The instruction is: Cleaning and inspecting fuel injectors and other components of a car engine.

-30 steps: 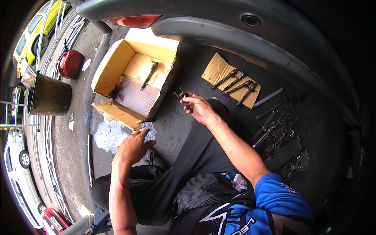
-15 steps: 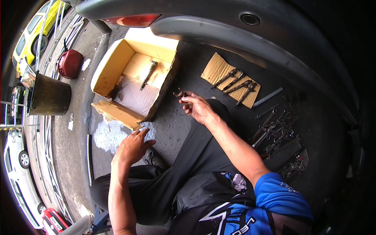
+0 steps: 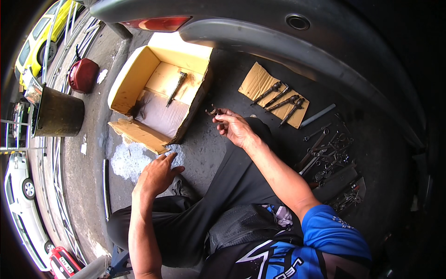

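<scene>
My right hand (image 3: 233, 129) pinches a small dark forked metal clamp (image 3: 211, 111) between thumb and fingers, just right of the open cardboard box (image 3: 126, 86). Inside that box lies a single dark fuel injector (image 3: 176, 89). My left hand (image 3: 157, 176) is by the box's torn near flap (image 3: 139, 135), fingers loosely apart and nothing visible in them; whether the fingertips touch the flap I cannot tell. Several more injectors (image 3: 281, 97) rest side by side on a flat cardboard piece (image 3: 254, 80) beyond my right hand.
A grey tube (image 3: 318, 115) lies beside the flat cardboard. Spanners and other tools (image 3: 327, 151) are heaped at my right. A car bumper (image 3: 260, 23) overhangs the far side. At left stand a dark bucket (image 3: 60, 111) and a red container (image 3: 83, 76); a metal bar (image 3: 106, 188) lies nearer.
</scene>
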`<state>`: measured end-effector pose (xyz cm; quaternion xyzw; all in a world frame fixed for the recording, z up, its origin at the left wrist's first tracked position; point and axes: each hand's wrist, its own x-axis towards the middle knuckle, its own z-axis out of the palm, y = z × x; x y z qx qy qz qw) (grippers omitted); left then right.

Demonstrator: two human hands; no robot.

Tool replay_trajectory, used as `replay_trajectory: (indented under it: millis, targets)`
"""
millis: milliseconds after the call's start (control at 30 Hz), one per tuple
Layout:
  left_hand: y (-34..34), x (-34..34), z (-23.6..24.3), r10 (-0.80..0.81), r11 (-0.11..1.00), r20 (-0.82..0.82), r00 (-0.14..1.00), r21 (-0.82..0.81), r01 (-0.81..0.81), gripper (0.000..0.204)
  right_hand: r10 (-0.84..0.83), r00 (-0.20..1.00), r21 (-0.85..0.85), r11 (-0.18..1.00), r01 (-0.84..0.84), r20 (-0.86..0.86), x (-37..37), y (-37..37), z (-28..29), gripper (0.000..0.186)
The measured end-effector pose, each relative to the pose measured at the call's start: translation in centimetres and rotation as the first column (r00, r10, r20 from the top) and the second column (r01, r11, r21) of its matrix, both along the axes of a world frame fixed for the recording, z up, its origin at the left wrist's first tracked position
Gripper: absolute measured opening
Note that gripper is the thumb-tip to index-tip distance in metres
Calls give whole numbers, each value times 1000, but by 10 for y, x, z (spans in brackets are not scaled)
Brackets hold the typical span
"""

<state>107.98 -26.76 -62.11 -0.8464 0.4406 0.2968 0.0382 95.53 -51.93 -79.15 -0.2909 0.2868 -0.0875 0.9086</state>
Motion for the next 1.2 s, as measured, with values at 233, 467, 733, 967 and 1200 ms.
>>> replay_trajectory:
  millis: [233,467,733,967,1200]
  targets:
    - [2,0,-3,6,1000,6,1000,-31,-6,62,-3,1000,-8,1000,3,1,-1,0,0,28]
    - [0,-1,-1,-4,1000,-2,1000,-2,4,59,-11,1000,-2,1000,11,0,-3,-1,4,27]
    - [0,0,-3,6,1000,-12,1000,-22,-6,62,-23,1000,5,1000,23,-1,-4,-2,2,28]
    - [1,0,-4,10,1000,-10,1000,-18,-10,62,-16,1000,15,1000,16,14,-3,-2,-1,28]
    - [0,0,-4,5,1000,-1,1000,-8,-5,62,-21,1000,14,1000,21,4,-2,-2,0,28]
